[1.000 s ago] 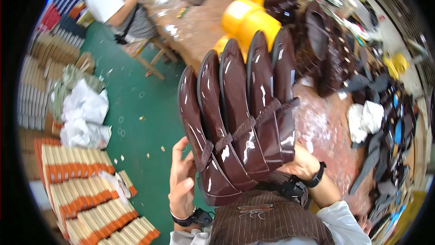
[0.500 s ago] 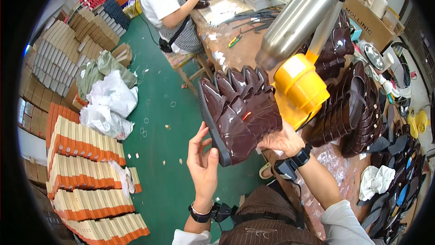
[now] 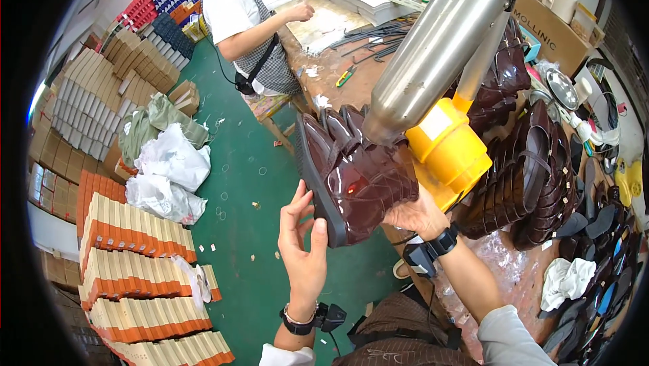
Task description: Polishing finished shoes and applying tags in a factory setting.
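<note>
A nested row of glossy dark-brown shoes (image 3: 365,187) with black soles is held up in front of me, toes pointing away. My left hand (image 3: 302,247) has its fingers and thumb against the black sole of the nearest one. At the heel end, my right hand (image 3: 418,216) grips the row from the right, with some fingers hidden behind it. The tip of a large steel nozzle (image 3: 433,48) overlaps the far right part of the shoes in view. Whether it touches them I cannot tell. Beside it stands a yellow blower body (image 3: 449,149).
More stacked brown shoes (image 3: 534,170) lie on the workbench (image 3: 321,68) at right, near a crumpled white cloth (image 3: 566,279). Green-handled snips (image 3: 346,76) lie further off. A co-worker (image 3: 236,28) sits at the far left side. Box stacks (image 3: 145,237) and white bags (image 3: 172,156) stand on the floor at left.
The shoes now sit closer to the steel nozzle, whose tip overlaps them in view. Both my hands keep their hold. The co-worker's near hand has left the dark shoe; the other arm reaches farther away.
</note>
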The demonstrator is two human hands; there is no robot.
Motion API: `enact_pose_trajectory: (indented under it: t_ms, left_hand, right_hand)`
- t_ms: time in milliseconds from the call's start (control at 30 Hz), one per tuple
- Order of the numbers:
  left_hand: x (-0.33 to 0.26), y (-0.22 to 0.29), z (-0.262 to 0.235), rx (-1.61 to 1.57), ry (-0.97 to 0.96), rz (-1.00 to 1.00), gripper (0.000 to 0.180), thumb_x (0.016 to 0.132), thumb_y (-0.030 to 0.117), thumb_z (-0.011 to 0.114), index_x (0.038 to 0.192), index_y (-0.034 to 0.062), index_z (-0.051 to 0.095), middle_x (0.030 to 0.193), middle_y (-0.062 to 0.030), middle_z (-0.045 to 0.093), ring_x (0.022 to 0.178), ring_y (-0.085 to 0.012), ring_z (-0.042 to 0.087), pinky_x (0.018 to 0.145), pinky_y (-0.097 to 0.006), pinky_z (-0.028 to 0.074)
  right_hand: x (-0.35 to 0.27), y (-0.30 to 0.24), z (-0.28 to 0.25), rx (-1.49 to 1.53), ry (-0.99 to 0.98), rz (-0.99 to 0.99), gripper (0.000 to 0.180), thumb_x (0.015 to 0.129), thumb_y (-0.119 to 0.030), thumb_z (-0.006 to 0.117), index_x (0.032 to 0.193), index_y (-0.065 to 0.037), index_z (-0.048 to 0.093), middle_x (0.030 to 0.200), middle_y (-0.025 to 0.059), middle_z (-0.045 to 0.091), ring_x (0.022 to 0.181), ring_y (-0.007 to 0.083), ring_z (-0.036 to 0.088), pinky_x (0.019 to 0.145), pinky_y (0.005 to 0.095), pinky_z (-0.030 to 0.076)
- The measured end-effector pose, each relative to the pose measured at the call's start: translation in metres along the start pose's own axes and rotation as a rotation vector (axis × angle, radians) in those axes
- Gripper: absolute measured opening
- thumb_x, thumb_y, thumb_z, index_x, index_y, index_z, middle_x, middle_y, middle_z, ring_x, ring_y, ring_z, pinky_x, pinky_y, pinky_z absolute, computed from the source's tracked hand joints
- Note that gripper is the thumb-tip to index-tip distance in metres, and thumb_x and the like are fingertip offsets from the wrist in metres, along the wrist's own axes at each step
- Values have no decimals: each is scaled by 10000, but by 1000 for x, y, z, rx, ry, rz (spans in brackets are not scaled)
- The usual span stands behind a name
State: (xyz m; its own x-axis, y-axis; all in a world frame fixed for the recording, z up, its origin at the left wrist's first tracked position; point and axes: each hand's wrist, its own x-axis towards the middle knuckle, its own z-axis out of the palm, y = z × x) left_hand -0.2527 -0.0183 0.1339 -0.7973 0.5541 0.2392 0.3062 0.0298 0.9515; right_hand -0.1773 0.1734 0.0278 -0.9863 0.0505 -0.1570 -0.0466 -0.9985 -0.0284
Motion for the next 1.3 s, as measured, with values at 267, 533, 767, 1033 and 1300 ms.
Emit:
enact_pose_trajectory:
  t_ms: [267, 533, 767, 1033, 1300]
  left_hand:
    - [-24, 24, -3, 72, 17, 55, 361, 932, 148, 448, 1242, -32, 494, 1445, -251, 437, 1319, -272, 452, 1080, -372, 333]
    - [-46, 10, -18, -74, 100, 78, 481, 941, 331, 560, 1261, -13, 456, 1482, -260, 356, 1290, -274, 472, 994, -359, 462]
    - [-68, 1, -32, -66, 159, 32, 634, 921, 511, 583, 1250, -6, 420, 1469, -289, 334, 1352, -344, 397, 1075, -441, 375]
    - [-90, -14, -42, -211, 229, 21, 569, 854, 408, 671, 1205, 27, 437, 1433, -240, 371, 1315, -315, 422, 1088, -443, 351]
    - [-106, -25, -51, -60, 269, -27, 594, 832, 302, 547, 1309, -18, 396, 1337, -209, 452, 1259, -277, 462, 1066, -401, 364]
  right_hand:
    - [-32, 8, 20, 205, -76, 146, 572, 1011, -452, 407, 1364, -7, 470, 1380, 199, 518, 1212, 394, 546, 926, 587, 505]
    - [-34, 13, 29, 150, -162, 169, 506, 1031, -378, 377, 1353, 0, 474, 1344, 213, 545, 1185, 403, 565, 914, 645, 481]
    - [-34, 19, 57, 126, -299, 313, 430, 1026, -314, 402, 1305, -6, 509, 1236, 211, 618, 1078, 379, 635, 826, 609, 545]
    - [-27, 28, 42, -114, -144, 241, 365, 988, -250, 481, 1245, -3, 558, 1149, 192, 663, 991, 342, 678, 805, 567, 568]
    - [-31, 37, 53, -89, -102, 358, 357, 982, -192, 436, 1239, 29, 550, 1182, 236, 633, 1000, 408, 657, 801, 554, 577]
